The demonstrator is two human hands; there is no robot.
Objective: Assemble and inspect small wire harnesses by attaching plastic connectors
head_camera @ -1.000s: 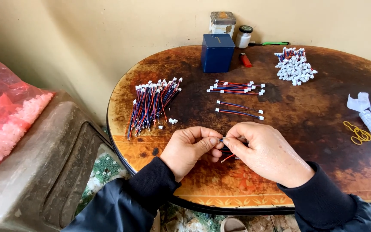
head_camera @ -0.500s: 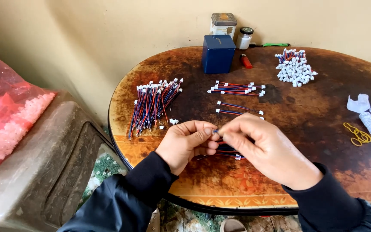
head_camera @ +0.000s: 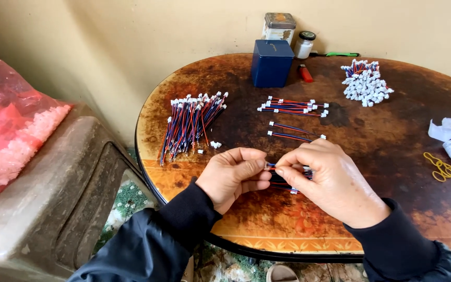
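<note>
My left hand and my right hand meet fingertip to fingertip over the near part of the round brown table. Between them they pinch a short red and blue wire with a small white connector. A few more such wires show under my right fingers. A large bunch of the same wires lies to the left. Two smaller groups, one and another, lie just beyond my hands.
A heap of white connectors sits at the back right. A blue box, a tin, a small jar and a red lighter stand at the back. Yellow rubber bands lie right. A pink plastic bag rests on a grey stool.
My hands have stayed together at the table's near edge, shifting the wire slightly between the fingertips. Nothing else on the table has moved.
</note>
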